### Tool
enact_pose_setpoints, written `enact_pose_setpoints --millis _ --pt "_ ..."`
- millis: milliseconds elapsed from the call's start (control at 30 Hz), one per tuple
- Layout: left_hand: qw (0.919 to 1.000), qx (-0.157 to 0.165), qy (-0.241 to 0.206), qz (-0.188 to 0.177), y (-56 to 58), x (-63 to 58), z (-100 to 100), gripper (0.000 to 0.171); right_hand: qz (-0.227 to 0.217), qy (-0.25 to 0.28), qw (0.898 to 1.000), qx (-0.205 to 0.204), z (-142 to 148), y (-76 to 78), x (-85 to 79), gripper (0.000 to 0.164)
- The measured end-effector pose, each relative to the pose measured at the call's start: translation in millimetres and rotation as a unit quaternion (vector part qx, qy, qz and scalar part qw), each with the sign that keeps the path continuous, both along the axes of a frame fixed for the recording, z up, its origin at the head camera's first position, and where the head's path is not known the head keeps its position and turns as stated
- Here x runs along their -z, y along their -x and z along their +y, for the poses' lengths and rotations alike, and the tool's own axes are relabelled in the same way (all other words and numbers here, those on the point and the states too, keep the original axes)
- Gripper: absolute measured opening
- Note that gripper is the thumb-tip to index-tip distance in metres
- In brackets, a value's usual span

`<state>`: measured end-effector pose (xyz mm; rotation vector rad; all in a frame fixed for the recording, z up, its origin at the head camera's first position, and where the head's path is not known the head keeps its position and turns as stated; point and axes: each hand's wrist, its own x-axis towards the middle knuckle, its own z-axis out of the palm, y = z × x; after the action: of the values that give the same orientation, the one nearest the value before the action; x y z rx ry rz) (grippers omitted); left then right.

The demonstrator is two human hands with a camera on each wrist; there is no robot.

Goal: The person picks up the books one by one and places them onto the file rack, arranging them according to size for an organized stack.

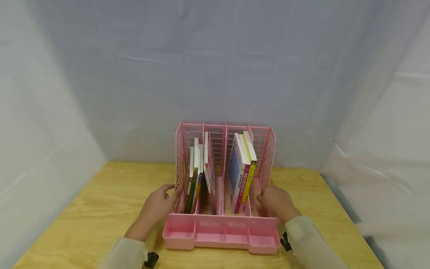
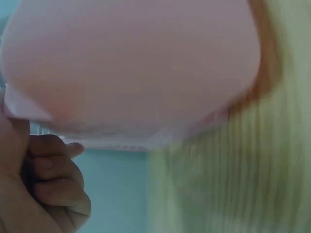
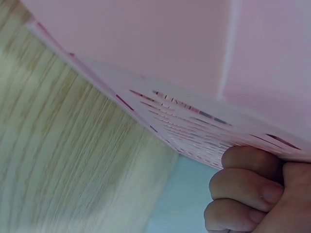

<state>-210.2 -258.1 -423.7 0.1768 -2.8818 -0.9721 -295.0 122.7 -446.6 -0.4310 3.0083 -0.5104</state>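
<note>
A pink plastic desktop bookrack (image 1: 220, 229) stands on the wooden table, a row of small trays along its front. My left hand (image 1: 160, 203) grips its left side wall near the front edge; the left wrist view shows curled fingers (image 2: 60, 187) beside the pink plastic. On the opposite side my right hand (image 1: 277, 201) holds the slotted right wall, with bent fingers (image 3: 245, 187) against its outside. Thin books (image 1: 195, 179) lean in the left slots. Thicker books (image 1: 243, 173), one with a yellow spine, stand in the third slot from the left.
The light wooden tabletop (image 1: 111, 209) extends to both sides of the rack. White sheeting hangs as a back wall (image 1: 215, 67) and as side walls (image 1: 37, 112). Each wrist carries a black strap piece (image 1: 152, 259) by the pale sleeve.
</note>
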Motion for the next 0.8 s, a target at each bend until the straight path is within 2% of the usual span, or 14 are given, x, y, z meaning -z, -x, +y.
enact_pose_setpoints --millis 133,233,367,567,800 --pt "0.9998 0.008 -0.018 0.006 0.0 0.8 5.4 0.05 -0.003 0.004 1.0 -0.002 2.1 2.5 -2.3 0.033" --pt "0.9985 0.01 -0.054 -0.003 2.1 3.4 8.2 0.049 -0.009 0.007 1.0 0.003 5.6 3.5 -3.0 0.032" --pt "0.9953 -0.007 -0.096 -0.01 -0.4 10.8 14.9 0.049 -0.016 0.017 1.0 0.007 11.9 5.6 0.9 0.029" --pt "0.9962 -0.022 -0.084 -0.003 -4.8 17.5 24.9 0.048 -0.017 0.026 0.999 0.008 19.9 5.8 6.3 0.026" --pt "0.9969 -0.017 -0.077 -0.008 -2.7 18.8 28.7 0.047 0.002 0.011 1.0 0.003 23.9 2.9 9.0 0.031"
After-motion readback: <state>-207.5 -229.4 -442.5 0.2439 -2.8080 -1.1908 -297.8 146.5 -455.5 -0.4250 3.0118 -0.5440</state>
